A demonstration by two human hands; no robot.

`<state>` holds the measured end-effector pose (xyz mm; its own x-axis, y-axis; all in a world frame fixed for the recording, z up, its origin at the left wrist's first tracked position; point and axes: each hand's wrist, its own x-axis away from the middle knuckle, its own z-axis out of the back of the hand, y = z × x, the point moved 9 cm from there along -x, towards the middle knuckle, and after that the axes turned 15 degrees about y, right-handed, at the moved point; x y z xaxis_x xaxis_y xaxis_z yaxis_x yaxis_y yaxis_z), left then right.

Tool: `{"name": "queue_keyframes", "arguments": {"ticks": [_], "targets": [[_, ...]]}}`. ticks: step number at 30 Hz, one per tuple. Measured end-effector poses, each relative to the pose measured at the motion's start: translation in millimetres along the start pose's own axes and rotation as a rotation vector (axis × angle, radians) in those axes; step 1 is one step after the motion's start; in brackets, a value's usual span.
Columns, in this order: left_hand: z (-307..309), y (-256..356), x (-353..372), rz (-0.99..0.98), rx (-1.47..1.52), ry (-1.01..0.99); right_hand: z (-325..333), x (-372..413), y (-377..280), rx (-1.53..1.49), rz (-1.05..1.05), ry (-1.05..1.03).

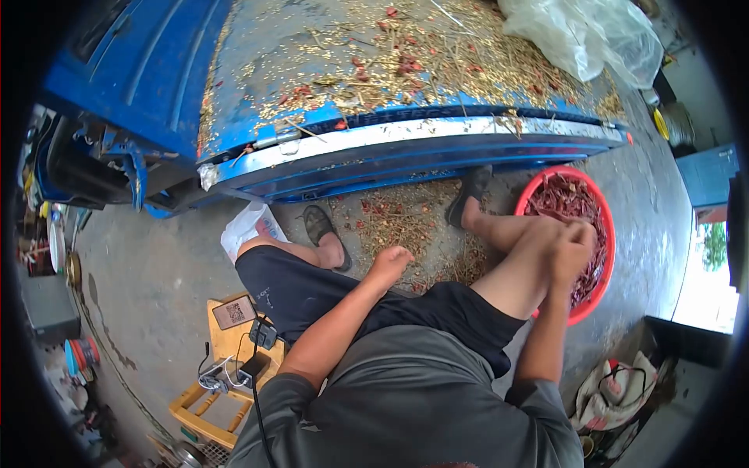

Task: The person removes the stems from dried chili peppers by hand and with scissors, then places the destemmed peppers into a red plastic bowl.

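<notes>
My left hand (388, 268) is in front of my lap, its fingers curled together. Whatever it may hold is too small to make out. Beside my right knee, at the near side of a red basin (611, 257), my right hand (571, 248) has its fingers bunched closed. Anything inside that hand is hidden. Dried red chillies (563, 195) fill the basin, which stands on the floor to my right. Between my feet lies a scatter of stems, seeds and red bits (398, 226), apart from both hands.
Ahead, a blue truck bed's lowered tailgate (437, 134) bears seeds and stems, with clear plastic sheeting (585, 35) at right. A white plastic bag (251, 228) is by my left leg. A wooden chair (211, 405) holds a phone (234, 312) and cables. A sack (616, 390) lies behind right.
</notes>
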<state>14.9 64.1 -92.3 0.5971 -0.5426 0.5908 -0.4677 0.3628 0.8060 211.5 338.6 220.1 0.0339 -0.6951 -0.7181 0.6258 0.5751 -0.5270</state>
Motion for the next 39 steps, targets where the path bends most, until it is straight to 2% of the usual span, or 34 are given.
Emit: {"name": "queue_keyframes", "arguments": {"ticks": [2, 5, 6, 8, 9, 10, 11, 13, 14, 16, 19, 20, 22, 23, 25, 28, 30, 32, 33, 34, 36, 39], "targets": [[-4.2, 1.6, -1.5, 0.028, 0.030, 0.000, 29.1, -22.3, 76.3, 0.225, -0.161, 0.015], [-13.3, 4.6, -3.7, 0.013, 0.044, -0.015, 53.1, -40.3, 116.1, 0.625, -0.066, 0.042], [-17.2, 4.9, -5.0, -0.006, 0.025, -0.020, 47.4, -42.1, 110.2, 0.609, -0.046, 0.046], [-20.3, 3.6, -6.0, -0.026, 0.010, -0.012, 19.5, -34.8, 108.8, 0.210, -0.180, -0.095], [-21.2, 5.7, -4.1, -0.065, 0.022, -0.014, -6.3, -30.1, 114.2, -0.101, -0.339, -0.117], [-21.0, 10.9, -3.8, -0.111, 0.033, -0.016, -31.3, -31.7, 81.2, -0.106, -0.221, -0.192], [-20.0, 10.5, -3.8, -0.092, 0.013, -0.018, -57.9, -29.4, 43.9, -0.264, -0.280, -0.200], [-15.1, 14.0, 0.1, -0.056, 0.032, -0.002, -113.9, -25.9, -24.4, -0.309, -0.311, -0.370], [-11.7, 11.6, 2.1, -0.012, 0.046, 0.009, -136.6, -24.4, -67.4, -0.461, -0.276, -0.401], [-4.3, 14.8, -1.1, -0.078, 0.060, 0.030, -181.1, -19.4, -133.6, -0.597, -0.313, -0.482], [10.8, 22.7, 3.9, -0.059, 0.085, 0.054, -237.3, -22.5, -206.9, -0.477, -0.115, -0.595], [14.9, 23.9, 3.2, -0.042, 0.116, 0.064, -255.4, -24.1, -217.1, -0.475, -0.111, -0.600], [20.9, 29.3, 4.5, -0.027, 0.158, 0.074, -275.3, -29.7, -247.8, -0.308, 0.247, -0.452], [23.5, 33.9, 5.5, -0.031, 0.158, 0.077, -285.8, -28.5, -252.0, -0.309, 0.256, -0.455], [25.9, 36.3, 4.1, -0.033, 0.169, 0.081, -311.1, -15.1, -256.1, -0.288, 0.232, -0.607], [22.5, 29.8, 1.4, -0.021, 0.155, 0.088, -324.1, -8.8, -259.7, -0.173, 0.367, -0.564], [18.1, 30.0, -2.8, -0.113, 0.139, 0.074, -331.9, -7.0, -254.6, -0.151, 0.380, -0.557], [15.0, 24.4, -6.3, -0.128, 0.128, 0.077, -337.9, -7.7, -240.2, -0.299, 0.152, -0.628], [15.0, 27.5, -6.3, -0.144, 0.114, 0.084, -341.5, -4.0, -239.0, -0.473, -0.017, -0.737], [15.7, 29.4, -6.5, -0.145, 0.118, 0.083, -337.9, -5.8, -238.6, -0.472, -0.013, -0.737], [14.2, 20.1, -5.9, -0.015, 0.101, 0.037, -325.1, -5.5, -230.6, -0.660, -0.309, -0.810], [13.4, 18.6, -8.3, -0.067, 0.107, 0.049, -304.8, -9.5, -229.3, -0.743, -0.335, -0.805]]}}
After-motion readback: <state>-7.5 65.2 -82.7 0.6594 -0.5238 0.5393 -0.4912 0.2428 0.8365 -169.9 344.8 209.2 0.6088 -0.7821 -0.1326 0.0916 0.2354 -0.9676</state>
